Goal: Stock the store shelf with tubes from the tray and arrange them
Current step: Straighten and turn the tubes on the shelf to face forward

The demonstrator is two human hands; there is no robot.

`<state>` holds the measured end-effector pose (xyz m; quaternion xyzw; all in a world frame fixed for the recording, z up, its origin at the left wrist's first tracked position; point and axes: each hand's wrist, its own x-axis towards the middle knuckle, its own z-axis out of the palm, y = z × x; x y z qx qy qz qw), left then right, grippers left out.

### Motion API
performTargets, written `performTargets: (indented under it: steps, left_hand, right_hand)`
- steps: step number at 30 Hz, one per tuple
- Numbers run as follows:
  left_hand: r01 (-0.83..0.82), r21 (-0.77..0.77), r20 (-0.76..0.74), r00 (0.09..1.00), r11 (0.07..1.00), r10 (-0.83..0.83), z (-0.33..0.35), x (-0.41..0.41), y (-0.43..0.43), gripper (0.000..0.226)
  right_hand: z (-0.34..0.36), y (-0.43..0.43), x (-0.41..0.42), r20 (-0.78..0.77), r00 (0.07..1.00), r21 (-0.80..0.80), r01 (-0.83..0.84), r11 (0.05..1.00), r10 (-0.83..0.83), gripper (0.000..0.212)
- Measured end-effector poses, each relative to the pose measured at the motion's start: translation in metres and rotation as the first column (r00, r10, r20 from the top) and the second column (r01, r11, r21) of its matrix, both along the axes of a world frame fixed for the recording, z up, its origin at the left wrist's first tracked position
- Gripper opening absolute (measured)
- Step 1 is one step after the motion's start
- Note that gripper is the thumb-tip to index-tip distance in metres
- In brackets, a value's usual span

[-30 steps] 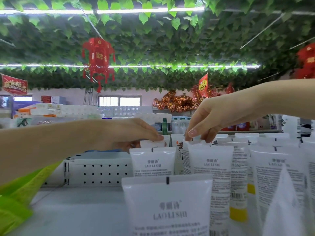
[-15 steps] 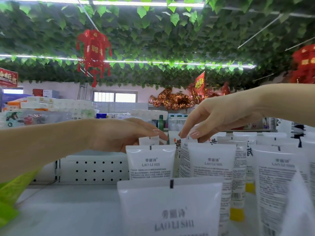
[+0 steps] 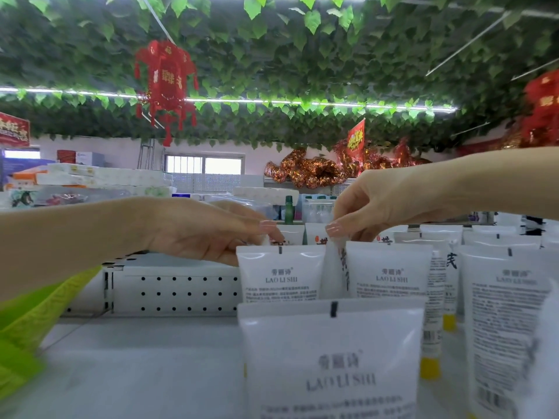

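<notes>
White tubes labelled LAO LI SHI stand upright in rows on the grey shelf (image 3: 136, 367), crimped ends up. The nearest tube (image 3: 329, 358) fills the lower middle. Behind it stand a left tube (image 3: 279, 276) and a right tube (image 3: 390, 273). Between these two, a turned tube (image 3: 334, 267) shows its edge, and my right hand (image 3: 378, 204) pinches its top with thumb and forefinger. My left hand (image 3: 208, 228) reaches in from the left, fingers curled on the top of a tube in the row behind (image 3: 289, 234), mostly hidden by the left tube.
More white tubes (image 3: 502, 313) crowd the right side of the shelf. A perforated white back panel (image 3: 175, 291) closes the shelf behind. A green object (image 3: 27, 337) sits at the lower left edge. Leafy decoration and a red lantern (image 3: 165, 83) hang overhead.
Both hands have dropped slightly towards the tube tops and come closer together. The tube under my right hand has turned edge-on between its neighbours. The view has moved nearer the shelf.
</notes>
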<state>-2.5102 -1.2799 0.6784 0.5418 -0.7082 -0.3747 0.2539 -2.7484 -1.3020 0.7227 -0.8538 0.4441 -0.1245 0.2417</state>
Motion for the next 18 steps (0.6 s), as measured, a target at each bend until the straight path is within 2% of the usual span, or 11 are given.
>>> performTargets:
  steps: [2, 3, 5, 7, 10, 18]
  left_hand:
    - [0.034, 0.0, -0.02, 0.999, 0.999, -0.034, 0.002, 0.004, -0.003, 0.056]
    - [0.043, -0.014, -0.028, 0.999, 0.999, -0.043, 0.003, 0.004, -0.003, 0.054]
    - [0.071, -0.013, -0.067, 0.995, 0.997, -0.072, 0.006, 0.001, -0.002, 0.029]
    - [0.059, -0.064, 0.006, 0.998, 0.996, -0.059, 0.007, -0.002, 0.0, 0.019]
    - [0.049, -0.147, 0.092, 0.995, 0.988, -0.036, 0.004, -0.005, 0.002, 0.027]
    - [-0.002, -0.236, 0.088, 0.996, 0.972, 0.023, 0.0, -0.01, 0.001, 0.024]
  right_hand:
    - [-0.001, -0.001, 0.0, 0.003, 1.0, -0.044, 0.022, 0.999, -0.022, 0.043]
    - [-0.001, -0.001, -0.001, 0.012, 0.999, -0.06, 0.032, 0.998, -0.031, 0.035]
    - [0.0, -0.001, -0.003, 0.028, 0.998, -0.076, 0.054, 0.996, -0.052, 0.023]
    - [0.001, 0.001, -0.004, 0.021, 0.998, -0.089, 0.065, 0.994, -0.063, 0.016]
    - [0.002, 0.002, -0.004, -0.009, 0.998, -0.139, 0.061, 0.988, -0.063, 0.015]
    - [0.001, 0.007, -0.004, -0.047, 0.995, -0.213, 0.072, 0.974, -0.084, 0.013]
